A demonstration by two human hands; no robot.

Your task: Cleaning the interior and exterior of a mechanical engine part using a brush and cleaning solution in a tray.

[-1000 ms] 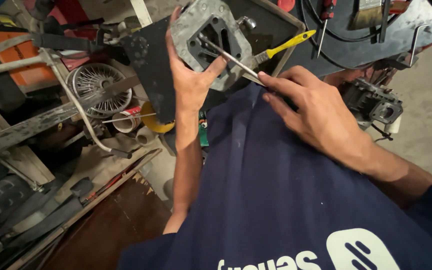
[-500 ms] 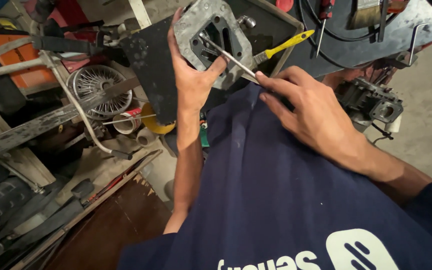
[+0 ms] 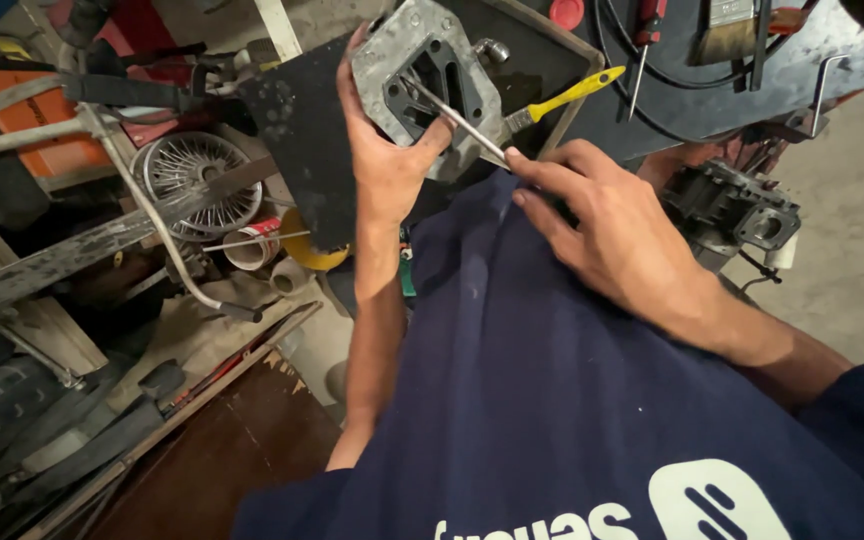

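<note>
Across the far left, a cluttered workshop shelf (image 3: 42,330) carries an orange box (image 3: 27,135), a spoked metal fan wheel (image 3: 197,180), bent rods and dark scrap, with a brown wooden board (image 3: 222,460) nearer. Right of that, the left hand (image 3: 387,165) has its grip closed around a grey cast metal plate (image 3: 432,75), thumb pressed on its near face, holding it tilted up before the dark desk edge (image 3: 652,110). A thin steel rod (image 3: 457,120) runs from the plate's dark opening down to the right hand (image 3: 617,235), whose fingertips (image 3: 517,160) pinch its near end in a narrow grip. A yellow-handled screwdriver (image 3: 562,98) lies behind. At far right a small engine part (image 3: 737,205) sits above the concrete floor (image 3: 852,250). Against the earlier frame, plate and both hands sit slightly lower and the rod's angle is nearly unchanged.
</note>
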